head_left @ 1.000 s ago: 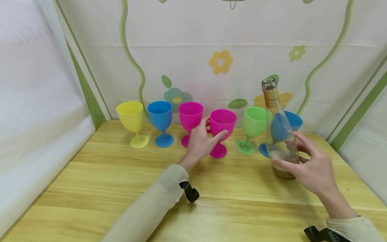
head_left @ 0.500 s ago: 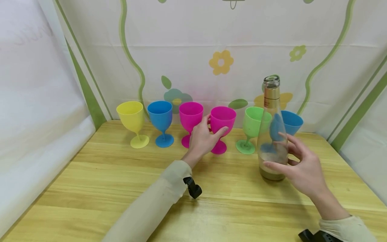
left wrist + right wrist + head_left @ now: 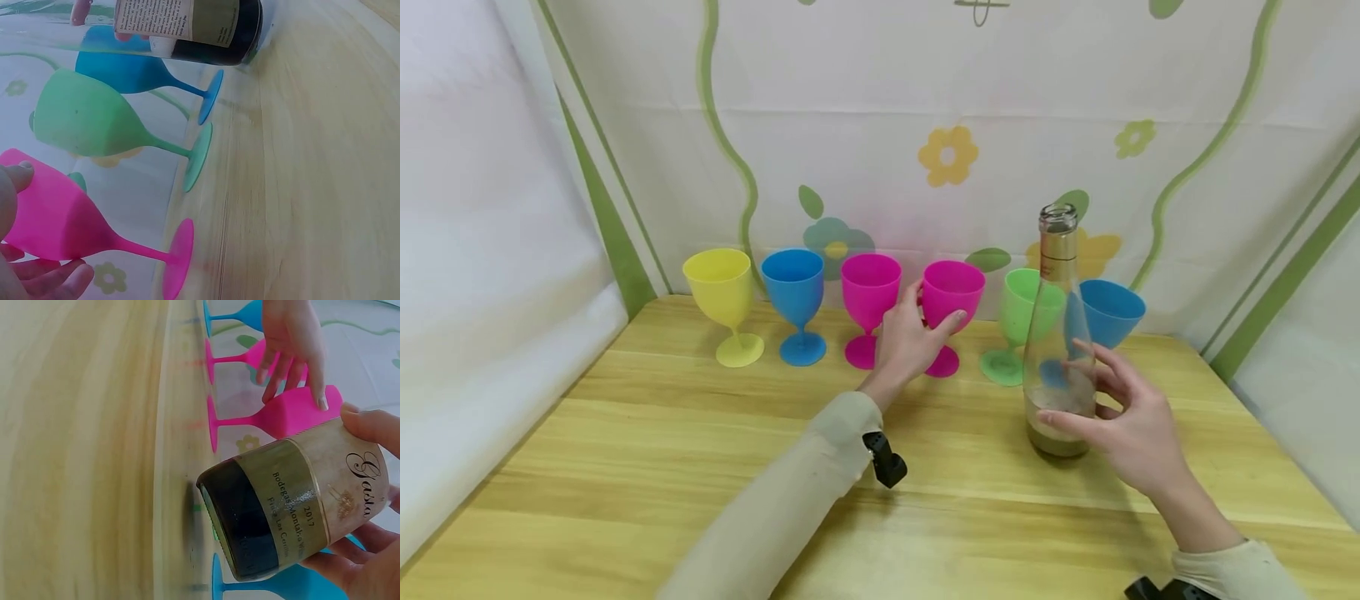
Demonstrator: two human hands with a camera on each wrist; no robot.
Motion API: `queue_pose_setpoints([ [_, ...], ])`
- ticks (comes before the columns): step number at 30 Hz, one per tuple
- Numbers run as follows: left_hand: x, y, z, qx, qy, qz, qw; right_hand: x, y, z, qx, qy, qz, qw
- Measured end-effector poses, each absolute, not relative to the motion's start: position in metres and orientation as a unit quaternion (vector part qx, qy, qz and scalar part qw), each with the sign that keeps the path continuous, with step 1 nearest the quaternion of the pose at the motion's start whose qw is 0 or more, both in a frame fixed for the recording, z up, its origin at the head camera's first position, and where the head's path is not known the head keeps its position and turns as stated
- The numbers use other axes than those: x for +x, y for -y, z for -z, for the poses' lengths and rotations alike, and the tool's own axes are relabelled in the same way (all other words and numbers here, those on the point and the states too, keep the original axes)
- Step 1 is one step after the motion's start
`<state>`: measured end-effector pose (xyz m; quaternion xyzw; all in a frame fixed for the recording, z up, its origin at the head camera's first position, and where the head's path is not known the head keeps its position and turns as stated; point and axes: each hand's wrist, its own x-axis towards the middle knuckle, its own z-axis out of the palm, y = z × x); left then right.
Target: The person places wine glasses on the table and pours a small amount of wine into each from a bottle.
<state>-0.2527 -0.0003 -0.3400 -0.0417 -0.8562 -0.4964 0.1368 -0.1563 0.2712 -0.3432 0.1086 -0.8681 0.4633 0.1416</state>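
Note:
In the head view my left hand holds the bowl of a pink goblet, thumb in front and fingers behind. That goblet's foot is at the tabletop in the left wrist view. Further right, my right hand grips a clear glass wine bottle low on its body, over the label. The bottle's mouth points up, and it overlaps a green goblet and a blue goblet behind it. Left of my left hand stands a second pink goblet, its stem partly hidden.
A yellow goblet and another blue goblet stand upright at the left end of the row. The row runs along the back of the wooden table, before a white flowered curtain. White cloth hangs at the left.
My right hand has moved left and slightly nearer with the bottle, which stands straighter now. The held pink goblet has shifted slightly back, into line with the row.

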Motion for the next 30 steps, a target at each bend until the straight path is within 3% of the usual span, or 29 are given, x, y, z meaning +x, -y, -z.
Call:
queue_pose_setpoints([
  [11,-0.251,0.004,0.343,-0.049,0.852,0.503,0.132,-0.158,-0.272,0.340,0.100,0.884,-0.438,0.125],
  [21,-0.224,0.027,0.346,-0.053,0.848,0.515,0.115,-0.157,-0.272,0.340,0.118,0.897,-0.407,0.123],
  [30,-0.196,0.048,0.349,-0.050,0.806,0.566,0.167,-0.157,-0.276,0.341,0.130,0.899,-0.399,0.126],
])
